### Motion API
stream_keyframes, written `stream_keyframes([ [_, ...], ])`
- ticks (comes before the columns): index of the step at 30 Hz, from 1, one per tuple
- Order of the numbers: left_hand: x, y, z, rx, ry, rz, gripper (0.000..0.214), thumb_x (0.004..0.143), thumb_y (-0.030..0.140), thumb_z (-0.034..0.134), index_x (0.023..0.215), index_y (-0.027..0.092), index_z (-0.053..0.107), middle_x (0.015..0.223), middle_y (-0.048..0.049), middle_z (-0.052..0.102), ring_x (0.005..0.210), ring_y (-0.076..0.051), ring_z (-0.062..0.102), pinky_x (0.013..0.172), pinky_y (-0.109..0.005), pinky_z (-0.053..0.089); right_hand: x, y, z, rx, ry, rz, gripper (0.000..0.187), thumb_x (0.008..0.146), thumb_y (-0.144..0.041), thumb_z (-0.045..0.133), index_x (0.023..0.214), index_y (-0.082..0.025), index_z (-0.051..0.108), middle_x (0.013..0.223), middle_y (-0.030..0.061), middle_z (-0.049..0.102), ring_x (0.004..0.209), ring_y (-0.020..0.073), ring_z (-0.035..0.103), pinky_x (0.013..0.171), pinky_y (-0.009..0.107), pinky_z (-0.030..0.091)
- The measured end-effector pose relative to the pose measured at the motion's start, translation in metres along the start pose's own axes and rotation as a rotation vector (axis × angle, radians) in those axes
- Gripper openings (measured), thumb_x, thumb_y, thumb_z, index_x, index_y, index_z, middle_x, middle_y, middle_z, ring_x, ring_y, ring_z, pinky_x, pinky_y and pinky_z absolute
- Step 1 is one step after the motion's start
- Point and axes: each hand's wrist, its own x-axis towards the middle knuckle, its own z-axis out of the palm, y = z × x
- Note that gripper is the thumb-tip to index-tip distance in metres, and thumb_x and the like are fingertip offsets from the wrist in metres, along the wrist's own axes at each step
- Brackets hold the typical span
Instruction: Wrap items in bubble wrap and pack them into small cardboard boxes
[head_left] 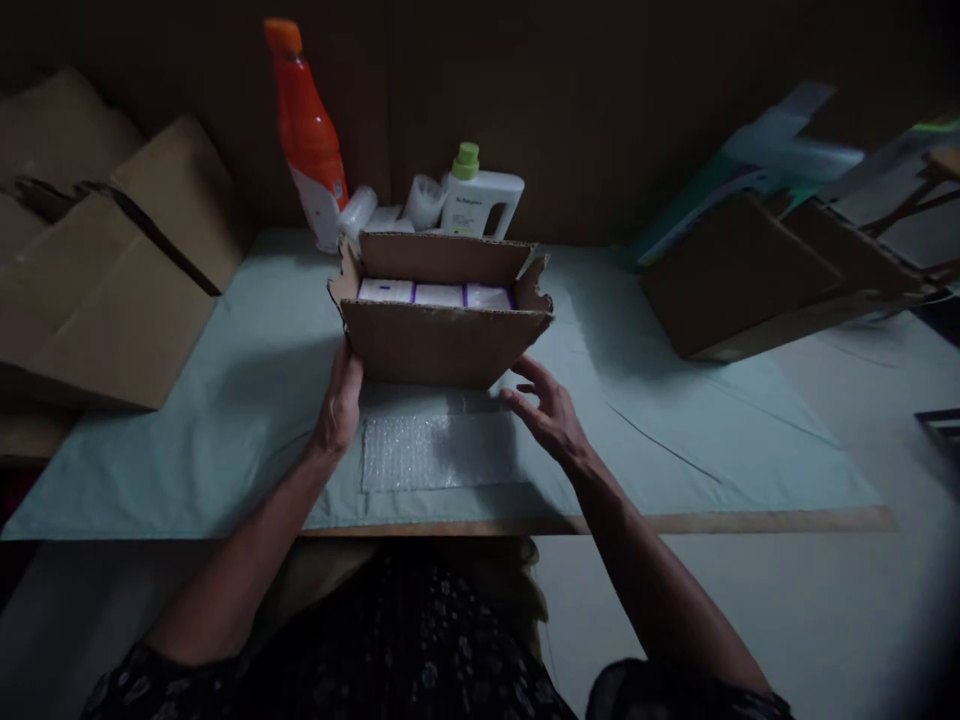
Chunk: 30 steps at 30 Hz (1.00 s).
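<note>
An open cardboard box (442,345) stands in the middle of the cloth-covered table, its top flaps raised. Inside it, several white packs (439,294) with purple edges sit in a row. My left hand (342,400) holds the box at its lower left side, the fingertips partly hidden along that side. At the lower right corner is my right hand (547,408), fingers apart, with the fingertips close to the box; whether they touch it I cannot tell. A flat sheet of bubble wrap (439,452) lies on the table between my hands, in front of the box.
Behind the box stand a tall orange bottle (307,130), clear plastic rolls (426,202) and a white jug with a green cap (480,200). Large cardboard boxes (97,290) fill the left side. Another open box (742,275) holds blurred items at right. The table's front edge (735,521) is near me.
</note>
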Motion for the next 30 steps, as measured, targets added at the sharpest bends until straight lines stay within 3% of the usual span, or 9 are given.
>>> stream_keyframes([
  [2, -0.032, 0.007, -0.002, 0.199, -0.009, 0.032, 0.065, 0.103, 0.050, 0.041, 0.161, 0.027, 0.025, 0.168, -0.0083, 0.029, 0.155, -0.026, 0.026, 0.128, -0.048, 0.020, -0.023, -0.004, 0.004, -0.137, 0.073, -0.026, 0.055, 0.094, -0.043, 0.060, 0.146, -0.026, 0.052, 0.144, 0.0129, 0.060, 0.130, 0.0302, 0.058, 0.102, 0.052, 0.052],
  [4, -0.064, 0.012, 0.004, 0.411, -0.177, 0.170, 0.072, 0.102, 0.046, 0.045, 0.163, 0.025, 0.014, 0.170, -0.0116, 0.021, 0.156, -0.029, 0.023, 0.127, -0.051, 0.023, -0.043, -0.013, 0.026, -0.247, 0.048, -0.117, 0.053, 0.095, -0.032, 0.056, 0.148, -0.026, 0.050, 0.147, 0.0127, 0.058, 0.134, 0.0289, 0.054, 0.109, 0.054, 0.046],
  [7, -0.092, 0.009, 0.017, 0.656, -0.485, 0.417, 0.074, 0.102, 0.044, 0.042, 0.164, 0.016, 0.010, 0.168, -0.0170, 0.027, 0.156, -0.031, 0.025, 0.126, -0.052, 0.024, -0.057, -0.027, 0.070, -0.384, -0.211, -0.256, 0.059, 0.095, -0.026, 0.055, 0.152, -0.021, 0.046, 0.152, 0.0132, 0.053, 0.142, 0.0280, 0.046, 0.114, 0.051, 0.042],
  [9, -0.096, -0.001, 0.017, 0.800, -0.573, 0.493, 0.073, 0.102, 0.044, 0.041, 0.162, 0.010, 0.017, 0.164, -0.0199, 0.035, 0.154, -0.032, 0.030, 0.126, -0.052, 0.022, -0.063, -0.028, 0.085, -0.485, -0.366, -0.287, 0.059, 0.097, -0.033, 0.055, 0.153, -0.018, 0.045, 0.155, 0.0139, 0.050, 0.146, 0.0283, 0.041, 0.116, 0.049, 0.039],
  [12, -0.093, -0.017, -0.006, 0.953, -0.607, 0.481, 0.065, 0.102, 0.044, 0.040, 0.158, 0.012, 0.032, 0.163, -0.0170, 0.037, 0.152, -0.032, 0.032, 0.126, -0.053, 0.021, -0.080, -0.011, 0.062, -0.621, -0.363, -0.256, 0.060, 0.100, -0.042, 0.052, 0.153, -0.016, 0.045, 0.158, 0.0139, 0.046, 0.149, 0.0290, 0.038, 0.118, 0.048, 0.035],
  [18, -0.080, -0.014, -0.052, 0.888, -0.465, 0.369, 0.049, 0.104, 0.039, 0.034, 0.140, 0.018, 0.058, 0.153, -0.0130, 0.052, 0.144, -0.030, 0.043, 0.116, -0.051, 0.037, -0.101, 0.023, -0.026, -0.732, -0.009, -0.022, 0.042, 0.103, -0.033, 0.041, 0.136, -0.017, 0.061, 0.139, 0.0148, 0.064, 0.133, 0.0299, 0.056, 0.102, 0.048, 0.045],
  [21, -0.060, -0.005, -0.039, 0.900, -0.385, 0.278, 0.045, 0.099, 0.034, 0.041, 0.133, 0.015, 0.064, 0.135, -0.0158, 0.064, 0.127, -0.032, 0.055, 0.109, -0.051, 0.044, -0.077, 0.011, -0.022, -0.684, -0.034, -0.053, 0.041, 0.099, -0.027, 0.047, 0.136, -0.017, 0.061, 0.134, 0.0134, 0.068, 0.125, 0.0278, 0.060, 0.101, 0.044, 0.044],
  [25, -0.034, 0.000, -0.010, 1.001, -0.463, 0.160, 0.042, 0.085, 0.025, 0.053, 0.123, 0.015, 0.069, 0.115, -0.0157, 0.072, 0.107, -0.033, 0.063, 0.096, -0.050, 0.050, -0.034, -0.002, 0.004, -0.696, -0.198, -0.055, 0.046, 0.086, -0.018, 0.060, 0.132, -0.017, 0.065, 0.127, 0.0127, 0.071, 0.120, 0.0300, 0.060, 0.098, 0.043, 0.044],
  [30, -0.021, 0.028, -0.013, 0.970, -0.474, 0.146, 0.022, 0.081, 0.018, 0.053, 0.091, 0.020, 0.073, 0.092, -0.0091, 0.072, 0.095, -0.027, 0.065, 0.090, -0.041, 0.052, -0.021, -0.021, -0.003, -0.640, -0.193, -0.138, 0.019, 0.085, -0.017, 0.059, 0.091, -0.021, 0.076, 0.090, 0.0090, 0.075, 0.090, 0.0267, 0.063, 0.085, 0.042, 0.046],
])
